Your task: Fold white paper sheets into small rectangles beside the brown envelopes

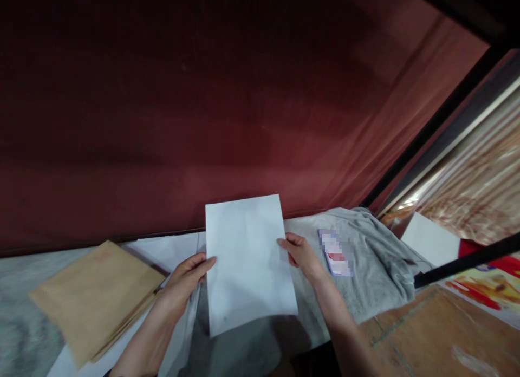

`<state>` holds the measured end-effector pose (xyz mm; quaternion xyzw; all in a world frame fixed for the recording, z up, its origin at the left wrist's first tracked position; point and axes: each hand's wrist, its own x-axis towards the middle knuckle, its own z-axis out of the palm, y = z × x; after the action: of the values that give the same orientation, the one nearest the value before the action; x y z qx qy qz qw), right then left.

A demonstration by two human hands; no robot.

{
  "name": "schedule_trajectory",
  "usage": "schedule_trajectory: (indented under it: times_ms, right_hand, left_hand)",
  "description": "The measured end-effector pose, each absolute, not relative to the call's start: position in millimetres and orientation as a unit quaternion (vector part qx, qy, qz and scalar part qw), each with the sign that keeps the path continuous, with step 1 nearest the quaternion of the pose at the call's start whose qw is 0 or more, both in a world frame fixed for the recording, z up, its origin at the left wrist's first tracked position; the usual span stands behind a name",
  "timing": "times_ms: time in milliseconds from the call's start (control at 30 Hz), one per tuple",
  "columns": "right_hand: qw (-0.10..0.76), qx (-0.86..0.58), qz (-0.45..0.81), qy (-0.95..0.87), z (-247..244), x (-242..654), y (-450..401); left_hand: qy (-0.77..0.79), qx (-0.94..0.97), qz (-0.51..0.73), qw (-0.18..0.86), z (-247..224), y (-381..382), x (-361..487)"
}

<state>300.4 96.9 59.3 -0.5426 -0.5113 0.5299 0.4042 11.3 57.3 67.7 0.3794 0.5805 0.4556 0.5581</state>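
Observation:
A white sheet of paper [247, 263] is held up in front of me, blank on the side I see. My left hand [190, 277] pinches its left edge, thumb on the near face. On the opposite edge, my right hand [299, 252] grips the paper with the thumb in front and the fingers partly behind. Whether it is one sheet or a few together, I cannot tell. Beside my left forearm lies a stack of brown paper envelopes [101, 296], on top of more white paper [174, 252].
A grey cloth [377, 258] covers the surface, with a partly blurred, purple-edged flat item [336, 253] on it. Behind hangs a dark red fabric wall [244, 122]. Black frame bars [467, 260] stand at the right, above a brown tiled floor [430, 333] and a white box [433, 239].

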Motion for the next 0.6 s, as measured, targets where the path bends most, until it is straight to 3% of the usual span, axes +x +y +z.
schedule_trajectory:
  times_ms: [167, 267, 433, 600]
  right_hand:
    - [0.526, -0.494, 0.426, -0.546, 92, 307, 88]
    - [0.557, -0.472, 0.363, -0.579, 105, 315, 79]
    - [0.482, -0.407, 0.385, -0.674, 105, 335, 74]
    - [0.395, -0.391, 0.384, -0.738, 68, 346, 70]
  left_hand:
    - [0.557, 0.459, 0.536, 0.437, 96, 54, 15]
    - [0.522, 0.477, 0.561, 0.431, 106, 49, 10]
    - [0.453, 0.564, 0.522, 0.451, 92, 49, -7]
    - [0.445, 0.716, 0.363, 0.396, 54, 50, -18]
